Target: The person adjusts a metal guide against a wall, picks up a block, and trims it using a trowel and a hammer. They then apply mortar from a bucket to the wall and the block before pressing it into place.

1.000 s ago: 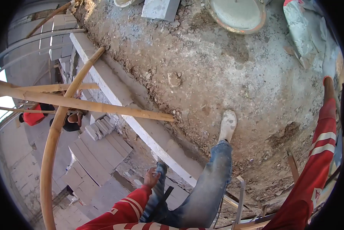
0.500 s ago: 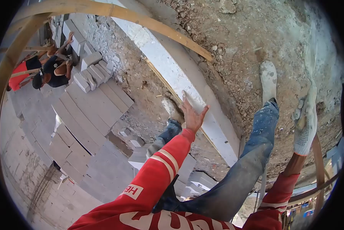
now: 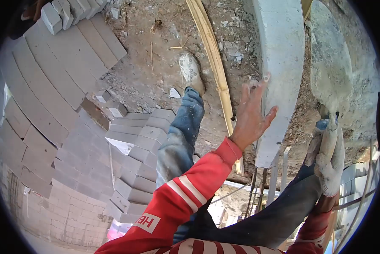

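Observation:
A long pale concrete beam (image 3: 282, 63) runs down the right half of the view. My bare left hand (image 3: 254, 112) is open, its fingers spread over the beam's left edge. My right hand (image 3: 330, 158), in a whitish work glove, is closed round the handle end of a trowel. The trowel's broad, rounded blade (image 3: 331, 55) is grey and smeared, its flat face toward me, to the right of the beam. The glove hides most of the handle.
A split wooden strip (image 3: 213, 63) lies left of the beam. My dusty left shoe (image 3: 191, 71) stands on rubble-strewn ground. Grey blocks (image 3: 135, 156) are stacked at lower left, with rows of large blocks (image 3: 54, 63) beyond. Rebar (image 3: 252, 194) shows below the beam's end.
The view has swung, so the beam now stands nearly upright and the other people are mostly out of sight. The trowel blade has turned from edge-on to flat. My right shoe is no longer visible.

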A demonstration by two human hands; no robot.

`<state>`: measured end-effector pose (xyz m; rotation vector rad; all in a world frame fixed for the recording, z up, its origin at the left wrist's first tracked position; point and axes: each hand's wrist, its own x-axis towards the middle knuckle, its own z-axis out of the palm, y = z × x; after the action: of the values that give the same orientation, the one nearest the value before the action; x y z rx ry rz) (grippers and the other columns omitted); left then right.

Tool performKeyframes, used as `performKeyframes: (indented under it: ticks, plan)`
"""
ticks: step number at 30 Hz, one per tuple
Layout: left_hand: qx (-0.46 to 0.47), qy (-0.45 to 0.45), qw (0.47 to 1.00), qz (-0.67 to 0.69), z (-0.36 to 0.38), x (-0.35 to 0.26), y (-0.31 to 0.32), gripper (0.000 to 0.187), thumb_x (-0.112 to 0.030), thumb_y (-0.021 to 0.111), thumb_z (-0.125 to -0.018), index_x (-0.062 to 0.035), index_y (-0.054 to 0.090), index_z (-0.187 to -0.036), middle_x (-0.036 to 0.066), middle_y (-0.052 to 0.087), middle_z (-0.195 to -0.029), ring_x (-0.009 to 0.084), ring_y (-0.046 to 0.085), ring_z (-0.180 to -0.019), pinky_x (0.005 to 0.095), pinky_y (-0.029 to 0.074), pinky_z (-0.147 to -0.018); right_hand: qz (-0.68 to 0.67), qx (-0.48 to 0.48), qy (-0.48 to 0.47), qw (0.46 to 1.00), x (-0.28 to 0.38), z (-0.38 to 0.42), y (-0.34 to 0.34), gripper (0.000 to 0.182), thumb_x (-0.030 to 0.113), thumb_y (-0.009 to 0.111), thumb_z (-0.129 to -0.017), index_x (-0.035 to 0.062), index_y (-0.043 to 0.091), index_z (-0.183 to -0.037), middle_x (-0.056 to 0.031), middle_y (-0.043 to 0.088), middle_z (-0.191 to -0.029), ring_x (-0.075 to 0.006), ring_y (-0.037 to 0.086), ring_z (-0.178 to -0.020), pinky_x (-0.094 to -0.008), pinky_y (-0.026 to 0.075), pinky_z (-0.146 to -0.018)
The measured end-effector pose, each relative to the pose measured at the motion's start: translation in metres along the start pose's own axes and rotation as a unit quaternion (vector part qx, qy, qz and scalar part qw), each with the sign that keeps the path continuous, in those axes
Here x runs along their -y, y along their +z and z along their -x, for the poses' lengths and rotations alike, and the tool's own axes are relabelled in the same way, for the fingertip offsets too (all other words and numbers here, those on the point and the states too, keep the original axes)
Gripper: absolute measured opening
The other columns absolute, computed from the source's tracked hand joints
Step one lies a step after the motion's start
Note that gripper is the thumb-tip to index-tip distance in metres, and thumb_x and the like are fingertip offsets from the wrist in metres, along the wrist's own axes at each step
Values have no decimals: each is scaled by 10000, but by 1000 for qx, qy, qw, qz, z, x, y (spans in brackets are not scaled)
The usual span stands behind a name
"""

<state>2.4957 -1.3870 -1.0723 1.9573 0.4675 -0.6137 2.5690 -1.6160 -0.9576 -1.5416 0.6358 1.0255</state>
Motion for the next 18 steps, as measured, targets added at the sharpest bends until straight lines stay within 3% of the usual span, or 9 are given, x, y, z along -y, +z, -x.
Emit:
performKeyframes:
  ticks: [1,3,6,8,11,12,15,17,18]
  plan:
    - [-21,18,999,-18,13,12,-9,684,-218,737,-861,-32,437,-1447,197,533,-1235,347,524,-1165,431,412,-1014,23,34,37,998,5,0,15,806,204,691,-871,-13,276,-1528,-119,577,-1183,-122,579,-834,-253,509,-667]
    - [56,-153,978,133,37,19,-39,602,-269,722,-911,-24,486,-1409,124,578,-1261,249,563,-1142,384,427,-1002,7,60,83,995,11,-1,56,754,123,664,-882,6,279,-1519,-109,574,-1149,-137,589,-856,-270,522,-701]
    - [100,-204,891,393,74,41,-59,544,-366,640,-986,-39,512,-1401,68,582,-1322,182,585,-1135,341,459,-969,-35,141,129,981,13,-14,127,647,131,630,-922,5,313,-1472,-90,585,-1098,-164,600,-865,-293,518,-758]
    - [103,-354,760,535,88,36,-75,514,-409,533,-1038,-49,518,-1405,61,600,-1319,176,597,-1151,339,497,-945,101,134,-30,985,-14,-24,178,568,184,608,-955,-15,362,-1426,-134,621,-1032,-234,630,-844,-333,521,-771]
    - [-40,-354,648,673,94,58,-91,438,-350,518,-1049,-21,564,-1333,62,647,-1189,138,647,-1003,320,545,-894,222,165,-124,953,-32,-40,225,531,237,588,-971,-16,401,-1400,-199,636,-1029,-325,649,-885,-383,516,-818]
    - [-39,-348,644,680,91,70,-102,438,-350,518,-1049,-21,564,-1333,62,647,-1189,138,647,-1003,320,545,-894,235,195,-117,945,-32,-44,238,492,249,585,-975,-16,444,-1365,-220,633,-1038,-341,652,-912,-393,512,-827]
    - [-34,-299,795,527,86,111,-109,308,-225,557,-1027,-14,609,-1244,48,660,-1095,130,655,-947,273,542,-796,288,250,-110,918,-45,-63,260,414,262,571,-988,-16,523,-1291,-230,636,-1030,-354,651,-918,-399,506,-828]
    - [-70,-351,761,541,83,113,-125,291,-230,560,-1024,-33,617,-1230,47,663,-1087,127,654,-947,264,535,-775,232,296,-118,919,-56,-77,271,346,280,570,-1002,-41,624,-1119,-189,654,-953,-286,636,-830,-382,503,-777]
    - [-97,-396,730,548,81,117,-132,275,-235,564,-1021,-51,624,-1216,47,667,-1079,125,652,-947,254,529,-755,194,284,-27,939,-62,-91,271,348,287,580,-998,-43,639,-1091,-167,660,-921,-242,622,-799,-372,501,-755]
